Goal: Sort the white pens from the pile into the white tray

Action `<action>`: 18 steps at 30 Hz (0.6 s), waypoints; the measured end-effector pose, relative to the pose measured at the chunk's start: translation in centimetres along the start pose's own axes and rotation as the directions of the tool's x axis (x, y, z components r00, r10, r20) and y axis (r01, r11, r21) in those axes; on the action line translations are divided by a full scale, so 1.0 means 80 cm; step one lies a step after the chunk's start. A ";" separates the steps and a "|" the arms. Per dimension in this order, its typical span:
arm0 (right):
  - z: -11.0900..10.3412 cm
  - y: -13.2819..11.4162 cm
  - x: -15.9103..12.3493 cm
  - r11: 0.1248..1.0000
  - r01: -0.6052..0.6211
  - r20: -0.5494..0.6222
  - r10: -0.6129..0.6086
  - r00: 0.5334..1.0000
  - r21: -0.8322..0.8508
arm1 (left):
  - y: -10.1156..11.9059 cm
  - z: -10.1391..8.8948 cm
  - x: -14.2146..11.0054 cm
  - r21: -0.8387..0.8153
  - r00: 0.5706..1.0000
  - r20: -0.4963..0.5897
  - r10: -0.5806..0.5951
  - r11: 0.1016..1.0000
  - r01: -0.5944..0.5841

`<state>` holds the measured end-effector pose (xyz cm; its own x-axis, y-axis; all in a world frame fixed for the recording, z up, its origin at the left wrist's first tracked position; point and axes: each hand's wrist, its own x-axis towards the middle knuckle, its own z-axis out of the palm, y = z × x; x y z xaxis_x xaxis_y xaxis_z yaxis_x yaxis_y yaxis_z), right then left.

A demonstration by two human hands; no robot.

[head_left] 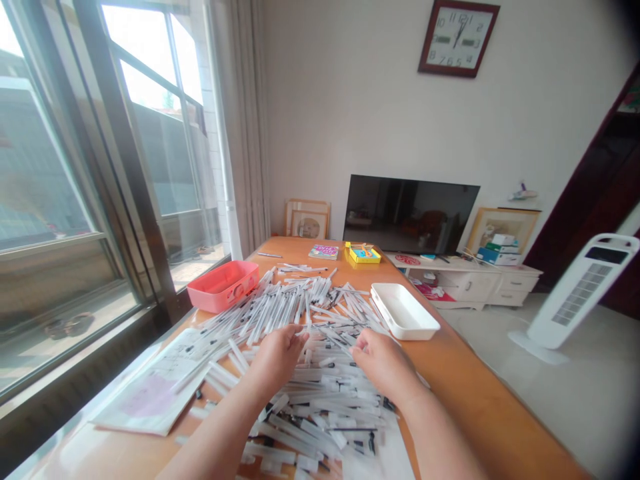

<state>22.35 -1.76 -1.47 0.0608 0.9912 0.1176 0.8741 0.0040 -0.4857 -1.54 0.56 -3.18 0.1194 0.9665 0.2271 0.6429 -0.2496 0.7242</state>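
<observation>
Wooden table (465,393) carries a big loose heap of clear and whitish plastic tubes (273,313), spread from near the forearms to well past the hands; main risk is spread, since round parts roll if a wrist or forearm brushes them. Paper (145,397) on the left has tubes over its edge; dragging it would probably scatter them. Pink container (217,297) stands beside the heap close to the table's left edge, so a hard sideways push could tip it off. White tray (411,331) sits right of the heap, close to the right edge; an elbow or sleeve-height swing might shift it. Hands hover low over the middle of the heap, apart from each other. Left hand (280,353): thumb and fingers drawn nearly together; any thin part between them can't be made out. Right hand (380,360): fingers curled in, tips by the tubes; cannot tell if one is gripped. With parts crossing at all angles, a pinch could catch a neighbor too, or flick one away. Dark thin rod (355,429) lies across pale pieces near the body, easily pressed by an arm. Smallest: black cap (199,394) loose by the paper's edge, likely to roll or get lost under it if nudged.
</observation>
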 end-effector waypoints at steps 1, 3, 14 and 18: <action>0.000 0.000 0.000 1.000 0.003 -0.002 -0.003 1.000 0.000 | -0.001 0.001 -0.001 0.009 0.999 0.017 0.039 0.999 -0.040; 0.000 0.000 0.000 1.000 0.012 -0.004 -0.012 1.000 -0.003 | -0.004 0.002 -0.001 0.043 0.994 0.028 0.108 0.993 -0.109; 0.004 -0.004 -0.002 0.999 0.046 -0.006 -0.046 0.999 -0.004 | -0.007 0.009 -0.005 0.190 0.973 0.104 0.206 0.956 -0.223; 0.007 -0.002 -0.003 0.998 0.067 0.000 -0.067 0.998 0.011 | -0.003 0.011 -0.008 0.140 0.966 0.139 0.216 0.962 -0.235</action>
<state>21.92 -1.92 -1.90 0.0023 0.9887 0.1498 0.8706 0.0717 -0.4866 -1.12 0.02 -4.02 0.3597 0.8883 0.2857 0.6958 -0.4593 0.5521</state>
